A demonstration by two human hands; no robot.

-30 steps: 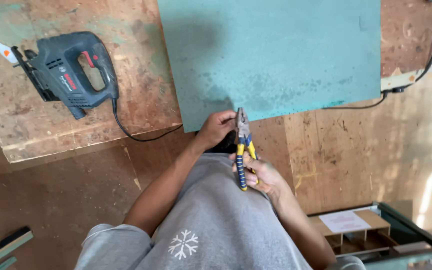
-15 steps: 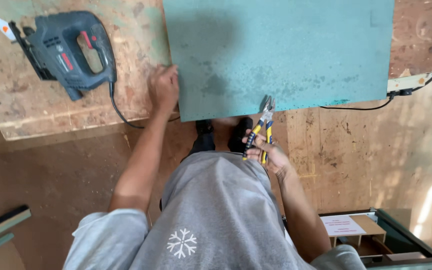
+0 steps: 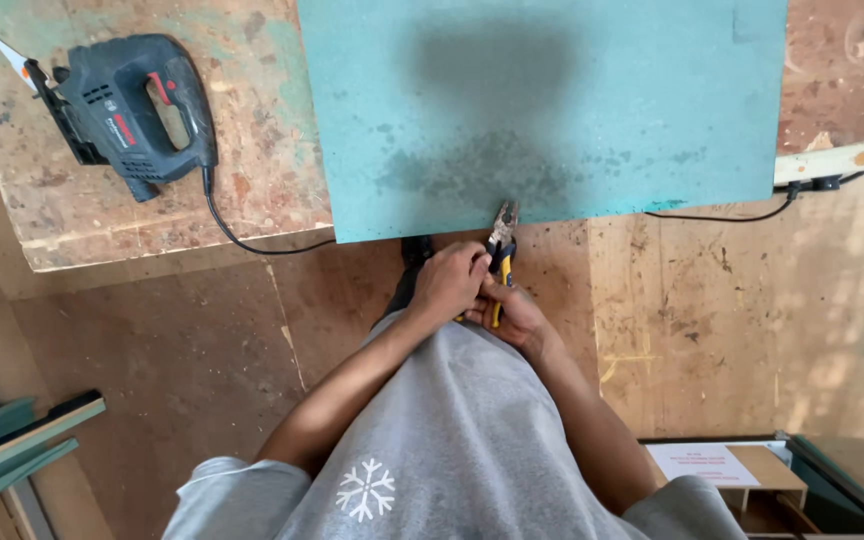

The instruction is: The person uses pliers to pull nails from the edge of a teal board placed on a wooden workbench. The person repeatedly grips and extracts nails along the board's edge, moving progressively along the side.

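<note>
I count one pair of pliers (image 3: 500,240), just below the middle of the frame. Its long axis runs nearly up and down the picture, nose pointing up and a touch right, with the tip at the near edge of the green board (image 3: 552,100); I cannot tell whether the tip grips that edge. The yellow-and-blue handles point down toward my body. Both of my hands are wrapped on those handles: the left hand (image 3: 449,283) closes over them from the left, the right hand (image 3: 514,312) clasps them from below and right, the two hands touching.

One green board fills the upper middle, lying on the counter (image 3: 252,190) and overhanging its near edge. One jigsaw (image 3: 132,105) lies on the counter at upper left, well apart from the pliers, its blade end toward the upper-left corner and its one black cord (image 3: 242,240) trailing right to the board's edge. A second black cable (image 3: 752,213) runs along the right.

At lower right stands one open box (image 3: 752,480) with wooden dividers and a white sheet on it. Green strips (image 3: 12,445) lie at lower left on the floor.
</note>
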